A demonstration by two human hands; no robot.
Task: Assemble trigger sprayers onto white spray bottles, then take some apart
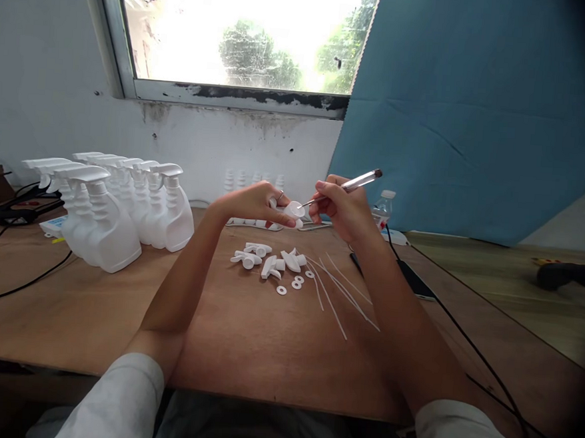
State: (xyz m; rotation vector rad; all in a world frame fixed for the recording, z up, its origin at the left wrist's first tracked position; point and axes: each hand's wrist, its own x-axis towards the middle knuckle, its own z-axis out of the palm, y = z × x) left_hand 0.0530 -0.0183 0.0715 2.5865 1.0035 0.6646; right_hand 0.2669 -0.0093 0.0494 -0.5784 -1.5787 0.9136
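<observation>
My left hand (261,201) is closed around a white spray trigger head (294,210), its round collar turned toward my right hand. Between the fingers of my right hand (341,206) is a slim tool with a clear handle, like a screwdriver (363,180); its thin tip meets the collar opening. Below on the table lie several loose white spray heads (272,267). Beside them are several small white ring washers (281,290) and several thin white tubes (334,295).
White spray bottles (116,233) with heads fitted stand in rows at the left on the wooden table (243,349). A clear plastic bottle (384,205) stands behind my right hand. A dark phone-like slab (416,280) and black cables (482,366) lie at the right.
</observation>
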